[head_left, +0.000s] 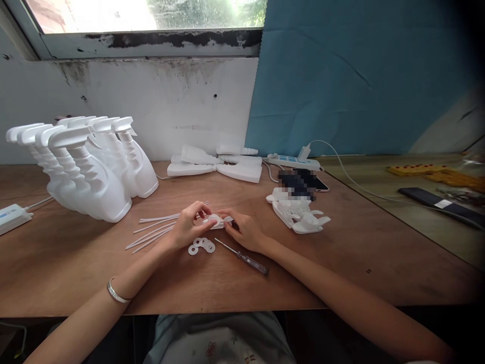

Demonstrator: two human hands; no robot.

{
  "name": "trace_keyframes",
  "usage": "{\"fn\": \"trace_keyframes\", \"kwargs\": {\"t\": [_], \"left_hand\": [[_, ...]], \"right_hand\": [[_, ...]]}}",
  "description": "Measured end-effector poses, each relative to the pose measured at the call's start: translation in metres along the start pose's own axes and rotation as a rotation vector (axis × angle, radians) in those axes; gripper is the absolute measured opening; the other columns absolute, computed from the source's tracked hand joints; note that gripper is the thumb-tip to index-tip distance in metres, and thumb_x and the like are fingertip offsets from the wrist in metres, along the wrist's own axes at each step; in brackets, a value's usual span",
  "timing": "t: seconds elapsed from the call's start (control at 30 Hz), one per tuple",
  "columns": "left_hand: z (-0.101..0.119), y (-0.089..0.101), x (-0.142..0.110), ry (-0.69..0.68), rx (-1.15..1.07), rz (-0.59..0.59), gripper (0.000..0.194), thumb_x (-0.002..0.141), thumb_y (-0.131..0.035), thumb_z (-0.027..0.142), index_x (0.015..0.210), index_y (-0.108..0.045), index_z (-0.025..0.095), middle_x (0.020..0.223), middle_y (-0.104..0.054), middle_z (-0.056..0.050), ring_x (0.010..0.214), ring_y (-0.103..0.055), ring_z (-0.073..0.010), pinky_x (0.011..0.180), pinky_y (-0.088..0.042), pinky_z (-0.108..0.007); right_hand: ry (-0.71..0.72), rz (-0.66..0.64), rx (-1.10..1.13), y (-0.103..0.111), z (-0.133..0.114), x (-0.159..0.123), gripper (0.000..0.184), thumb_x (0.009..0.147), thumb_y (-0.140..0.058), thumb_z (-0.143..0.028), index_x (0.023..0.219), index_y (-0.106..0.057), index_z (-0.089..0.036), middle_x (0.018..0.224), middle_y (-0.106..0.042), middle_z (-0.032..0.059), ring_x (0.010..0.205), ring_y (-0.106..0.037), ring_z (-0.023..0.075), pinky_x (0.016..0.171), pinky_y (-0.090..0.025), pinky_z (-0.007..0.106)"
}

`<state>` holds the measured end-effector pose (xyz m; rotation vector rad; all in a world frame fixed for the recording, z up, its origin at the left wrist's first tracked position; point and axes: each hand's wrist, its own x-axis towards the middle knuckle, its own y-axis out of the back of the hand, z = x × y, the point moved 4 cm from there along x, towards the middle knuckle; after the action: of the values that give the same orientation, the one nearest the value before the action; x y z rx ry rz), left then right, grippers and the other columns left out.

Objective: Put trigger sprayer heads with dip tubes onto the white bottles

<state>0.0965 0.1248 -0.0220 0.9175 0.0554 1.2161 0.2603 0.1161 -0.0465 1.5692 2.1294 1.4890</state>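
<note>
Between my two hands, low over the table, is a white trigger spray head (216,222) with its round collar turned up towards me. My left hand (186,226) grips its left side, thumb on the collar and the other fingers curled behind. From the right, my right hand (244,230) pinches the other end between thumb and fingers. Just below lie several white ring washers (206,244). A screwdriver (246,259) with a clear handle rests by my right hand. Thin white dip tubes (151,236) spread out beside my left hand, which partly covers them.
Several white spray bottles (102,182) with heads on stand at the left. More bottles (238,169) lie flat by the wall. Loose spray heads (306,220) are piled at the right, near a phone (318,181) and a power strip (291,162) with a cable.
</note>
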Motion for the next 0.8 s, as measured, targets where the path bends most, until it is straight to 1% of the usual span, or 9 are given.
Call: {"fn": "trace_keyframes", "kwargs": {"t": [0.1, 0.17, 0.27, 0.37, 0.43, 0.53, 0.63, 0.8], "left_hand": [[0.003, -0.002, -0.001, -0.123, 0.04, -0.075, 0.026, 0.073, -0.062, 0.038, 0.085, -0.052, 0.018, 0.084, -0.058, -0.002, 0.077, -0.053, -0.0147, 0.072, -0.043, -0.027], [0.004, -0.004, -0.002, -0.166, 0.105, -0.091, 0.024, 0.073, -0.063, 0.036, 0.084, -0.052, 0.018, 0.085, -0.058, -0.003, 0.08, -0.054, -0.0161, 0.073, -0.042, -0.029], [0.003, -0.006, -0.003, -0.191, 0.22, -0.1, 0.019, 0.075, -0.06, 0.035, 0.081, -0.053, 0.018, 0.087, -0.06, -0.004, 0.082, -0.054, -0.0172, 0.075, -0.04, -0.03], [0.005, -0.007, -0.004, -0.217, 0.288, -0.109, 0.02, 0.076, -0.06, 0.037, 0.083, -0.055, 0.019, 0.089, -0.062, -0.004, 0.085, -0.055, -0.0177, 0.076, -0.038, -0.03], [0.006, -0.007, -0.005, -0.224, 0.314, -0.103, 0.019, 0.077, -0.059, 0.036, 0.085, -0.055, 0.019, 0.089, -0.062, -0.004, 0.086, -0.054, -0.0179, 0.076, -0.037, -0.03], [0.006, -0.007, -0.006, -0.253, 0.34, -0.098, 0.019, 0.078, -0.059, 0.035, 0.087, -0.055, 0.019, 0.088, -0.063, -0.003, 0.086, -0.054, -0.018, 0.075, -0.036, -0.029], [0.005, -0.006, -0.007, -0.302, 0.36, -0.096, 0.02, 0.079, -0.057, 0.037, 0.084, -0.054, 0.018, 0.087, -0.063, -0.004, 0.084, -0.054, -0.0176, 0.074, -0.036, -0.029], [0.004, -0.007, -0.007, -0.356, 0.401, -0.125, 0.023, 0.08, -0.055, 0.041, 0.077, -0.056, 0.018, 0.088, -0.064, -0.005, 0.083, -0.053, -0.0169, 0.076, -0.035, -0.029]], "right_hand": [[-0.003, 0.003, -0.013, 0.002, -0.001, -0.001, 0.032, 0.085, -0.041, -0.018, 0.117, -0.044, -0.022, 0.096, -0.066, 0.0006, 0.069, -0.062, 0.012, 0.067, -0.045, 0.024], [0.039, 0.012, -0.021, 0.003, -0.003, -0.002, 0.027, 0.086, -0.04, -0.018, 0.113, -0.046, -0.022, 0.098, -0.065, 0.0009, 0.07, -0.061, 0.0115, 0.068, -0.045, 0.024], [0.143, 0.017, -0.033, 0.006, -0.007, -0.003, 0.022, 0.086, -0.04, -0.019, 0.106, -0.049, -0.021, 0.105, -0.062, 0.0029, 0.077, -0.061, 0.0121, 0.07, -0.046, 0.024], [0.243, 0.014, -0.05, 0.006, -0.01, -0.005, 0.022, 0.085, -0.042, -0.02, 0.106, -0.049, -0.021, 0.109, -0.058, 0.0053, 0.088, -0.059, 0.0141, 0.075, -0.047, 0.026], [0.283, 0.016, -0.075, 0.005, -0.011, -0.005, 0.023, 0.083, -0.046, -0.024, 0.106, -0.05, -0.021, 0.109, -0.058, 0.0062, 0.09, -0.059, 0.0149, 0.077, -0.046, 0.027], [0.304, 0.021, -0.116, 0.003, -0.012, -0.005, 0.022, 0.082, -0.05, -0.028, 0.102, -0.051, -0.021, 0.105, -0.06, 0.0059, 0.084, -0.06, 0.0147, 0.075, -0.046, 0.026], [0.301, 0.007, -0.141, 0.002, -0.013, -0.005, 0.019, 0.083, -0.05, -0.03, 0.099, -0.053, -0.021, 0.101, -0.061, 0.0055, 0.081, -0.06, 0.0143, 0.073, -0.046, 0.025], [0.3, -0.037, -0.165, 0.002, -0.013, -0.004, 0.023, 0.083, -0.049, -0.033, 0.103, -0.053, -0.022, 0.101, -0.06, 0.0056, 0.082, -0.06, 0.0144, 0.073, -0.046, 0.025]]}}
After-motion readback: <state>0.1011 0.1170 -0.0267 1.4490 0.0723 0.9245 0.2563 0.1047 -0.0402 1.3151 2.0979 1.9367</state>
